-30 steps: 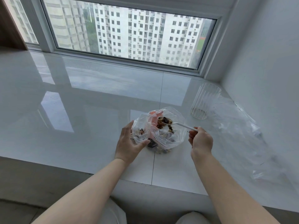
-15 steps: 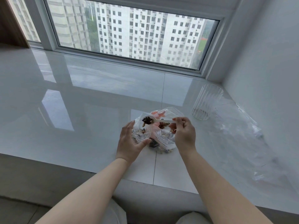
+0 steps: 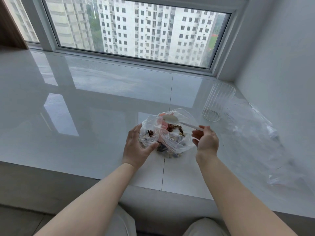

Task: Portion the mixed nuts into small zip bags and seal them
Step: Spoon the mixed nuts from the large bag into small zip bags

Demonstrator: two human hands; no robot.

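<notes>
A large clear bag of mixed nuts (image 3: 177,138) lies on the white tiled sill. Against its left side stands a small clear zip bag (image 3: 150,132) with a few nuts inside, and my left hand (image 3: 136,147) grips that small bag from the left and holds it upright. My right hand (image 3: 205,140) pinches the handle of a white plastic spoon (image 3: 170,119). The spoon's bowl looks empty and hovers over the open mouth of the large bag. Something pink shows inside, near the mouths of the bags.
A ribbed clear glass (image 3: 218,101) stands at the right, near the wall. Crumpled clear plastic bags (image 3: 265,133) lie along the right wall. The window frame (image 3: 136,57) closes off the back, and the sill's front edge (image 3: 85,176) runs just below my wrists.
The spoon carried nuts left over the small bag, and now it is back above the large bag with an empty bowl. My right hand moved right again. My left hand kept its hold.
</notes>
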